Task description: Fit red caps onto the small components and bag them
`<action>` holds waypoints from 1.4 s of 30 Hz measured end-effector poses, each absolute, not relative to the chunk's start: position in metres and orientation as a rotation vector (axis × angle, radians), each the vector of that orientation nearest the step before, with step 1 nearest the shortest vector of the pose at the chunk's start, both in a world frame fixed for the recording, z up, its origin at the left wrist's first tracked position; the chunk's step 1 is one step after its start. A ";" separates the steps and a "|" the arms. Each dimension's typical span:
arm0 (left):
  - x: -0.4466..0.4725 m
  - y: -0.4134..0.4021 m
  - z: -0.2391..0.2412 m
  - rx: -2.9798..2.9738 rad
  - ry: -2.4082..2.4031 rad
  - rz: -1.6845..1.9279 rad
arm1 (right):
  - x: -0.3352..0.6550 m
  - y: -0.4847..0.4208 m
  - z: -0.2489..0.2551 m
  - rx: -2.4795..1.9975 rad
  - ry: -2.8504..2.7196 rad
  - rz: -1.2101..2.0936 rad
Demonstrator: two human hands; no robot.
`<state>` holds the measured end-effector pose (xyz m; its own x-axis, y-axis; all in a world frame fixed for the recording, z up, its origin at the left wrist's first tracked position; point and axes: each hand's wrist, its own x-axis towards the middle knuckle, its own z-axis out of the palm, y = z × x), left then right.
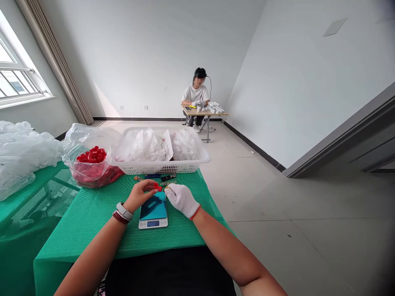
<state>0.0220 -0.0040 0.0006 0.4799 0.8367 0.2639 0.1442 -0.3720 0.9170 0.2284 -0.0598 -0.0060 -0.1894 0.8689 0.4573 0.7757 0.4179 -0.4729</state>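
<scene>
My bare left hand (142,192), with bands on its wrist, pinches a small red plastic part (156,186) that has a round open end. My right hand (182,199) wears a white knit glove and is closed right beside the part. A small yellowish bit shows at its fingertips, too small to name. Below both hands lies a digital scale (153,209) with a shiny blue plate, which carries the hands' shadow. Its display seems to read 0.0.
Behind the hands stand a white plastic basket (160,167) of clear bags and a clear bag (89,172) of red parts. Small tools (168,177) lie before the basket. More clear bags (27,152) sit left. Across the room, a person (196,94) works at a table (203,113).
</scene>
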 end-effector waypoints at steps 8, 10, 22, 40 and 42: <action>0.023 -0.006 0.004 1.951 0.867 0.915 | 0.230 -0.062 -0.001 -1.374 -1.980 0.171; 0.023 -0.006 0.003 1.962 0.886 0.925 | 0.230 -0.063 0.000 -1.341 -2.027 0.185; 0.022 -0.006 0.003 1.980 0.915 0.926 | 0.231 -0.060 -0.004 -1.423 -2.012 0.110; 0.021 -0.006 0.003 2.046 0.903 0.878 | 0.230 -0.062 0.000 -1.425 -1.990 0.126; 0.022 -0.005 0.001 2.068 0.922 0.873 | 0.230 -0.064 0.002 -1.382 -2.010 0.159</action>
<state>0.0216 -0.0051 0.0014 0.5197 0.8040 0.2891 0.3322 -0.5019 0.7986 0.2301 -0.0636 0.0016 -0.2017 0.8630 0.4631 0.7794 0.4278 -0.4578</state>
